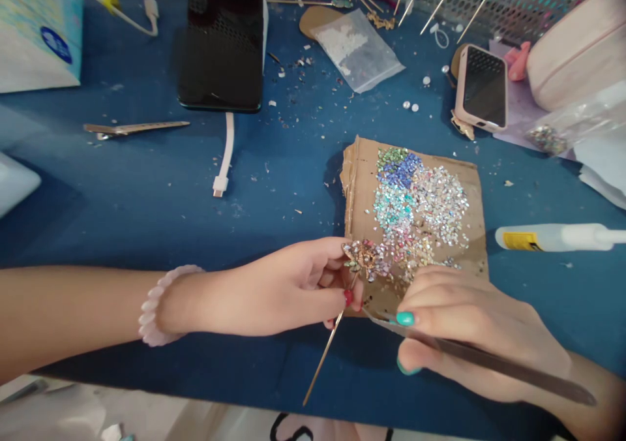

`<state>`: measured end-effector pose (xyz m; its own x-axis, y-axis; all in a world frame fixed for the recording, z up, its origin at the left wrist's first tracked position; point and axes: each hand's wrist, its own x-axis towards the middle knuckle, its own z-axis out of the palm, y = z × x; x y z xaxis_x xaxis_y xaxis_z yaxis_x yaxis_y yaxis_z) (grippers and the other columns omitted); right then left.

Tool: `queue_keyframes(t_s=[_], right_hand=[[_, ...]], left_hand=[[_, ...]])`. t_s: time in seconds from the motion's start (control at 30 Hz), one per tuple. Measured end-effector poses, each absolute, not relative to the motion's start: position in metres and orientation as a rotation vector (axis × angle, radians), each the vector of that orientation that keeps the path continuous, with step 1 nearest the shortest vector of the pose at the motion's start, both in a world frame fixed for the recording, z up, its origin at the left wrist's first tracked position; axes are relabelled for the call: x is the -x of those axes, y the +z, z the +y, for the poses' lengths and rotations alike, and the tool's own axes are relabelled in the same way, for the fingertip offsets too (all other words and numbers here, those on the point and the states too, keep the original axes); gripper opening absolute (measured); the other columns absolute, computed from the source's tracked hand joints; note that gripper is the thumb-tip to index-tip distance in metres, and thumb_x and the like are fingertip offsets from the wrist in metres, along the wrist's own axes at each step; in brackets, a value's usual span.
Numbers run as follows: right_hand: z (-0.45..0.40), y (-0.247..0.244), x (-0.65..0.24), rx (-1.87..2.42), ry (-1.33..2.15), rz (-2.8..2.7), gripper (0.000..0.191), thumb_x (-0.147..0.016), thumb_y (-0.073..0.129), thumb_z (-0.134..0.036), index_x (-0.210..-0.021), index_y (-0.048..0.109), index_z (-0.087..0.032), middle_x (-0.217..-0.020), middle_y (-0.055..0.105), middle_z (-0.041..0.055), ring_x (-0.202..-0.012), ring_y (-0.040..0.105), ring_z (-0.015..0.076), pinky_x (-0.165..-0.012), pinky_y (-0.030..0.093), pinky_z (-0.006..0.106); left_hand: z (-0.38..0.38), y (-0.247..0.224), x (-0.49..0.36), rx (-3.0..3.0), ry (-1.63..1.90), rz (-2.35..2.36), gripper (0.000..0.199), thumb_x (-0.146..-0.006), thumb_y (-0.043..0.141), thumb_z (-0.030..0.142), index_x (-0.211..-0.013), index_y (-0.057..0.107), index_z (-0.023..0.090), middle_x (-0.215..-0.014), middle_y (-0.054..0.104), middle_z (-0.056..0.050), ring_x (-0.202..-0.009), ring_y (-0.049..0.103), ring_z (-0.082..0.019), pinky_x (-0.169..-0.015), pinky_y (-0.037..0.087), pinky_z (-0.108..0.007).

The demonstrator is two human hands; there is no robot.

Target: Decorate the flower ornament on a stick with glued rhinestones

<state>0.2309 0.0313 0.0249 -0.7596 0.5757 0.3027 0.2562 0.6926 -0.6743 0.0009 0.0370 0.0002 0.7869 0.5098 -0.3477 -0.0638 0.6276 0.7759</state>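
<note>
My left hand [303, 284], with a pale beaded bracelet on its wrist, pinches a hairpin by its thin gold stick [323, 363]. The flower-shaped ornament [366, 258] at its top is covered in small coloured rhinestones. Between the thumb and fingers of my right hand [454, 317] is a pair of tweezers [508, 366], its narrow tip just right of the left fingertips. Whether the tip grips a stone is too small to tell. Under both hands lies a piece of cardboard [359, 193] bearing piles of rhinestones [440, 203] in white, blue, turquoise, green and pink.
A glue bottle [552, 237] lies at the right. Behind are a small plastic bag [357, 49], a pink-edged phone [482, 89] and a black-screened device [222, 46] with a white cable [225, 157]. A metal hair clip [137, 129] and a tissue box [39, 33] are at the left.
</note>
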Motion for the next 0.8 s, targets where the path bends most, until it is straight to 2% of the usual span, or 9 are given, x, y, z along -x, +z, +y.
queue_keyframes(t_s=[0.27, 0.37, 0.53, 0.8], right_hand=[[0.0310, 0.0276, -0.2262, 0.679, 0.779, -2.413, 0.013, -0.095, 0.057, -0.028, -0.087, 0.061, -0.018, -0.069, 0.072, 0.0005, -0.066, 0.070, 0.0096, -0.066, 0.059, 0.022], [0.0305, 0.0287, -0.2269, 0.687, 0.816, -2.449, 0.016, -0.095, 0.057, -0.028, -0.085, 0.064, -0.019, -0.068, 0.071, 0.0000, -0.065, 0.070, 0.0098, -0.064, 0.059, 0.022], [0.0306, 0.0269, -0.2300, 0.636, 0.850, -2.424, 0.010, -0.093, 0.060, -0.024, -0.089, 0.063, -0.017, -0.071, 0.072, 0.0014, -0.070, 0.070, 0.0104, -0.068, 0.060, 0.024], [0.0296, 0.0228, -0.2290, 0.593, 0.893, -2.375, 0.006, -0.094, 0.059, -0.022, -0.095, 0.060, -0.017, -0.075, 0.073, 0.0022, -0.071, 0.070, 0.0112, -0.068, 0.060, 0.025]], left_hand=[[0.0342, -0.0021, -0.0024, -0.847, 0.403, 0.577, 0.011, -0.088, 0.055, 0.008, -0.090, 0.050, 0.017, -0.081, 0.048, 0.003, -0.073, 0.048, -0.010, -0.065, 0.044, -0.021], [0.0343, -0.0038, -0.0028, -0.826, 0.388, 0.577, 0.010, -0.090, 0.055, 0.011, -0.096, 0.052, 0.019, -0.084, 0.049, 0.002, -0.077, 0.050, -0.011, -0.064, 0.046, -0.021], [0.0354, -0.0044, -0.0031, -0.817, 0.382, 0.584, 0.009, -0.095, 0.049, 0.014, -0.101, 0.055, 0.018, -0.089, 0.054, 0.000, -0.080, 0.053, -0.011, -0.066, 0.046, -0.021], [0.0345, -0.0043, -0.0029, -0.782, 0.395, 0.560, 0.009, -0.092, 0.054, 0.010, -0.097, 0.054, 0.018, -0.083, 0.049, 0.002, -0.074, 0.049, -0.010, -0.064, 0.046, -0.020]])
